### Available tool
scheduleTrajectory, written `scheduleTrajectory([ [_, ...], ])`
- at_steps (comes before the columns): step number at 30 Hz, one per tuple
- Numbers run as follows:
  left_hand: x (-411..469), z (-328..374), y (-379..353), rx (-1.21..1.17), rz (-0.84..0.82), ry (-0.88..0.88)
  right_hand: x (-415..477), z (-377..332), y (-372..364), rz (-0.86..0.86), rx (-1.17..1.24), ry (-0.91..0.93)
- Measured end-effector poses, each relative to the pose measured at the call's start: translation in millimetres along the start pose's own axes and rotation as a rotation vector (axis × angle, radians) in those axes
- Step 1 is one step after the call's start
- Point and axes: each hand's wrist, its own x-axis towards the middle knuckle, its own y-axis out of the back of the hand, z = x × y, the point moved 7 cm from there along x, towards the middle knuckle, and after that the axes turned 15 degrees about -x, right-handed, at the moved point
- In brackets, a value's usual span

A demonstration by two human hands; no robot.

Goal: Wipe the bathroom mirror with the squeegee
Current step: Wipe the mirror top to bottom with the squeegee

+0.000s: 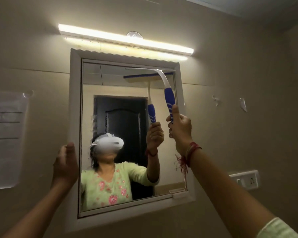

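Far left of frame: a sheet of paper (pixel 4 140) stuck flat to the beige wall, printed lines too blurred to read.

Lower left: left hand (pixel 65 164) raised, palm against the outer left edge of the mirror frame. Grip spread, fingers loose, thumb resting on the white frame; nothing in it.

Centre: bathroom mirror (pixel 120 103) in a white frame, hung on the wall and seen from below. Glass reflects a dark door and the person in a pale green embroidered top with a white headset. A smeary vertical patch shows on the glass left of centre.

Above the mirror: a lit tube light (pixel 126 38) running across the wall, tilted down to the right in frame.

Upper right of the mirror: squeegee (pixel 169 95), white curved neck, blue handle. Its blade lies along the top edge of the glass, touching it, near the upper right corner.

Right of centre: right hand (pixel 180 127), grip pressed together around the lower end of the blue handle, thumb up along it. Red threads and bangles at the wrist.

Far right, lower: a white switch plate (pixel 244 181) on the wall.
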Motion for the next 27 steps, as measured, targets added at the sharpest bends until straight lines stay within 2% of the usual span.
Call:
scheduleTrajectory([
  [9, -1, 1, 0, -0.028, 0.008, -0.021, -2, -6, -29, -0.233, 0.169, -0.118],
  [14, 0, 1, 0, -0.028, 0.011, -0.005, -9, 0, -34, -0.327, 0.268, -0.126],
  [18, -1, 2, 1, -0.024, 0.013, 0.0, -20, 16, -34, -0.372, 0.221, -0.136],
  [21, -2, 2, 1, -0.036, 0.011, 0.013, -12, 8, -32, -0.298, 0.186, -0.115],
  [27, -2, 4, 1, -0.04, 0.021, 0.005, -11, 13, -42, -0.327, 0.269, -0.121],
])
